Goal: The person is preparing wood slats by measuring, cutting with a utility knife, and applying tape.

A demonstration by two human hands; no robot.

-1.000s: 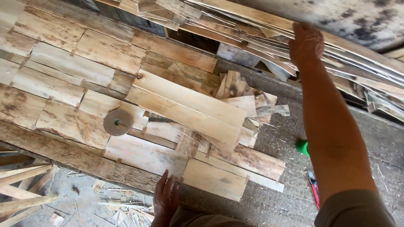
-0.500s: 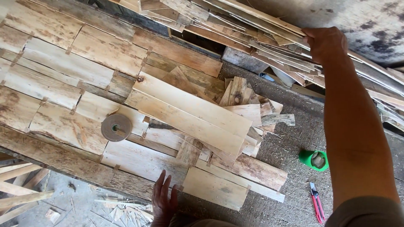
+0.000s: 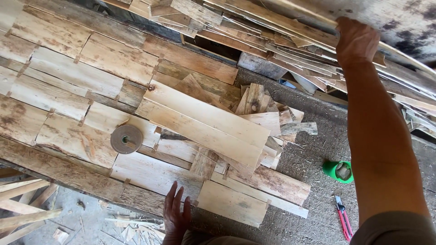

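Observation:
My right hand [image 3: 356, 41] reaches far forward and grips a thin wooden slat [image 3: 290, 11] at the top of a pile of long slats [image 3: 272, 43]. My left hand [image 3: 176, 213] rests flat, fingers spread, on the near edge of a panel of joined rough boards [image 3: 81, 104]. Two long pale planks [image 3: 204, 122] lie loose across the panel. A brown roll of tape [image 3: 126, 139] sits on the boards left of them.
Short offcuts [image 3: 263, 109] are heaped by the planks. On the grey ground at right lie a green cup-like thing [image 3: 339, 171] and a red-handled utility knife [image 3: 343, 222]. Thin sticks [image 3: 22, 204] and wood chips lie at bottom left.
My right hand has moved right along the slat pile and now closes on a slat. The view shifted, so the knife and green thing show fully. My left hand stays on the panel.

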